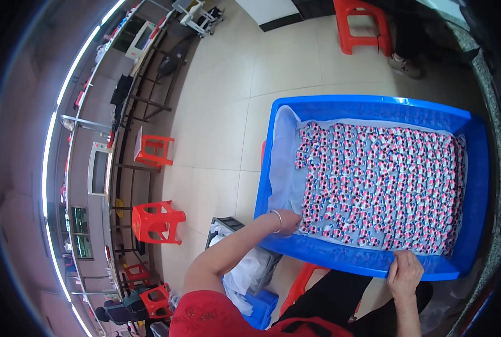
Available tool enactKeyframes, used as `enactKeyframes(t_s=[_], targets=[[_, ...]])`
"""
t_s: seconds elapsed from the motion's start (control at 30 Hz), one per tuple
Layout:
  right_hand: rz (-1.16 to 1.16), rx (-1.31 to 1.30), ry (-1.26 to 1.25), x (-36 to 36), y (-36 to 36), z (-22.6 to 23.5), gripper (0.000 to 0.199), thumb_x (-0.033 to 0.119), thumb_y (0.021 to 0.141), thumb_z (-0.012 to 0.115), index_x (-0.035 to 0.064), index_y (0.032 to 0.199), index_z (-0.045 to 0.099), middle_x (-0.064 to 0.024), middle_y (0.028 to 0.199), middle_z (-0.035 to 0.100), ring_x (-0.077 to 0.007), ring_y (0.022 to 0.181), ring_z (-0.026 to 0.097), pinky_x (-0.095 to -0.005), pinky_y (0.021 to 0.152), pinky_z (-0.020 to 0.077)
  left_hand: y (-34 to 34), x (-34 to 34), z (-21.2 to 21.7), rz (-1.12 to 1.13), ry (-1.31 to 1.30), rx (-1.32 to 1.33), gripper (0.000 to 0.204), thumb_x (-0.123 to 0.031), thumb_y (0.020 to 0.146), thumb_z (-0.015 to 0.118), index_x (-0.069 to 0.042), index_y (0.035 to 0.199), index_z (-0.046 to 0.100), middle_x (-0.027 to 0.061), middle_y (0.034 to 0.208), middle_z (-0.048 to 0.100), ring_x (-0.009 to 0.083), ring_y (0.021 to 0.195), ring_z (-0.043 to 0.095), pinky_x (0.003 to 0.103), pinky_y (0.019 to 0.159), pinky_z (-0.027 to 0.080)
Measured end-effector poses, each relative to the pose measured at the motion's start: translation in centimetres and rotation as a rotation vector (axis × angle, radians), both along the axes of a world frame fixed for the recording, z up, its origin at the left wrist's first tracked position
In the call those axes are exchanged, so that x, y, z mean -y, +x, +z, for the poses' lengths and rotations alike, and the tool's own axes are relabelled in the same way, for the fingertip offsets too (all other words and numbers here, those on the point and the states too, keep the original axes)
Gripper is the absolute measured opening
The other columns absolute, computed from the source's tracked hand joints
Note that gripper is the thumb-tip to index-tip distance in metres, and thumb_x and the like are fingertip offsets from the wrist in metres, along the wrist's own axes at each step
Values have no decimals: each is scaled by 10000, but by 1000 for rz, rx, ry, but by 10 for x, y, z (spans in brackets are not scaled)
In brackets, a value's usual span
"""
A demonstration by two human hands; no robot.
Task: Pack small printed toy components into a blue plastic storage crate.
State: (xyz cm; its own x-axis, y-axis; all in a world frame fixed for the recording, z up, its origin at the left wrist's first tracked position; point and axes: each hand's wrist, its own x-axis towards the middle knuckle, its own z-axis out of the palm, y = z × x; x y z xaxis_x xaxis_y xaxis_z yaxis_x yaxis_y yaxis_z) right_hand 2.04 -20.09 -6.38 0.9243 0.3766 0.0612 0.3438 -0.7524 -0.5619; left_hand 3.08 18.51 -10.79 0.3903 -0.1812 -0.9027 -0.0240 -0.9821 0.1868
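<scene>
A large blue plastic bin [368, 100] lies before me, lined with a thin white sheet [284, 151]. On the sheet sit many small pink, white and blue pieces with dark round spots [374, 185], set out in close rows. My left hand [288, 222], with a bracelet at the wrist, reaches over the bin's near left corner to the end of the rows. Its fingers look closed; what they pinch, if anything, is too small to make out. My right hand [405, 273] grips the bin's near rim, fingers curled over the edge.
Below my left arm stand a grey crate [268, 264] with white bags [245, 275] and a smaller blue bin [264, 309]. Red stools [158, 222] line the left side by long workbenches. Another person's shoe [405, 66] and a red stool [362, 28] are beyond the bin.
</scene>
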Motion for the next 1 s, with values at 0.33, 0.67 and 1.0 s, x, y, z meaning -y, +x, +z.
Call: enactKeyframes(t_s=[0.33,0.67,1.0], targets=[[25,-18,-22,1,-1,-1,69,31,784,561,23,846,591,-132,798,597,-317,723,600,-403,636,483,-4,1,-15,12,48,1,357,-176,777,610,0,1088,609,219,1005,672,377,963,651,446,852,513],[10,-18,-22,1,2,0,61,26,784,552,17,831,589,-138,774,587,-320,714,599,-408,623,475,4,11,18,76,-32,365,286,-63,790,585,-49,1076,591,198,1124,572,396,918,631,470,818,512],[5,-7,6,-2,0,2,64,11,775,547,7,821,590,-147,764,586,-328,707,601,-409,618,476,41,-17,-44,493,-49,1109,260,50,802,520,-39,1043,567,186,1112,510,420,944,603,499,798,507]])
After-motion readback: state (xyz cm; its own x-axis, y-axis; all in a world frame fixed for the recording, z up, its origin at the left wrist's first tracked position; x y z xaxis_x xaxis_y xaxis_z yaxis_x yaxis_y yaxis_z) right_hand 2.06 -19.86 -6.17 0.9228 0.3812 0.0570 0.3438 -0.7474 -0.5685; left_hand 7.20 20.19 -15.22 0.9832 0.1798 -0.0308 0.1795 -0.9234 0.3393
